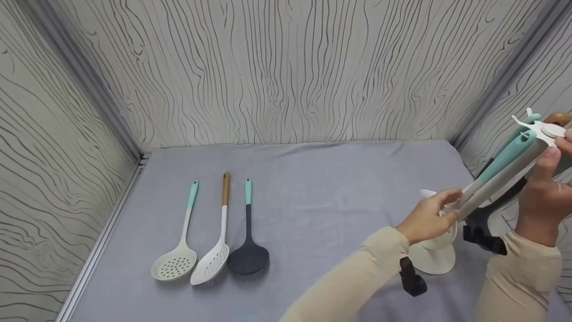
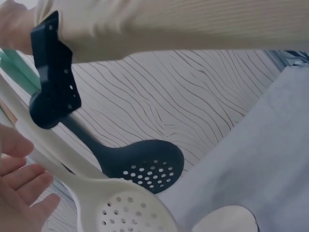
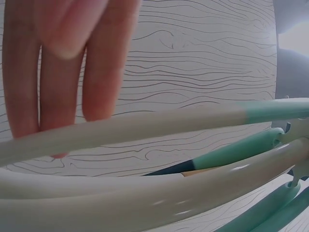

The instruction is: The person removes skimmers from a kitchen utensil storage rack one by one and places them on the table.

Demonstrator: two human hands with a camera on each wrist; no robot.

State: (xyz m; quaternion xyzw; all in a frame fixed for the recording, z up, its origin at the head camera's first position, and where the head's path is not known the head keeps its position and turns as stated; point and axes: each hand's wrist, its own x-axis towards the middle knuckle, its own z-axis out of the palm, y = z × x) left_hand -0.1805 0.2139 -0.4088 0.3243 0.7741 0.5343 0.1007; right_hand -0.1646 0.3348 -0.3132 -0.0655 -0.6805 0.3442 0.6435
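You're working at the right end of the table, both hands on or near the white utensil stand (image 1: pixel 502 180). The stand is running diagonally in the head view, its hooked top up by your right hand (image 1: pixel 547 190) and its round base (image 1: pixel 433 259) sitting down by your left; can't tell whether it's truly upright.

Right hand: you're pinching the stand's top, thumb and forefinger at the hooked hub (image 1: pixel 546 132). The rest of that hand is running off the frame edge.

Left hand (image 1: pixel 431 218): fingers are extending fairly straight, thumb standing apart, just beside the lower pole and a white handle. Can't tell whether the fingertips are touching either one.

Several utensils are hanging from the hooks. A mint handle (image 1: pixel 505 158) is lying alongside the pole, and a brown handle (image 1: pixel 558 118) is showing behind the hub. Left wrist view is showing a dark slotted head (image 2: pixel 149 166) behind a white slotted head (image 2: pixel 128 212), both hanging low near your left hand.

Away to the left, three utensils are lying side by side on the grey cloth (image 1: pixel 321 232), handles pointing toward the back wall (image 1: pixel 277 80): a mint-handled skimmer (image 1: pixel 174 267), a brown-handled slotted spoon (image 1: pixel 211 264) in the middle, and a dark turner (image 1: pixel 248 259) with a mint grip. They're resting well apart from your hands.
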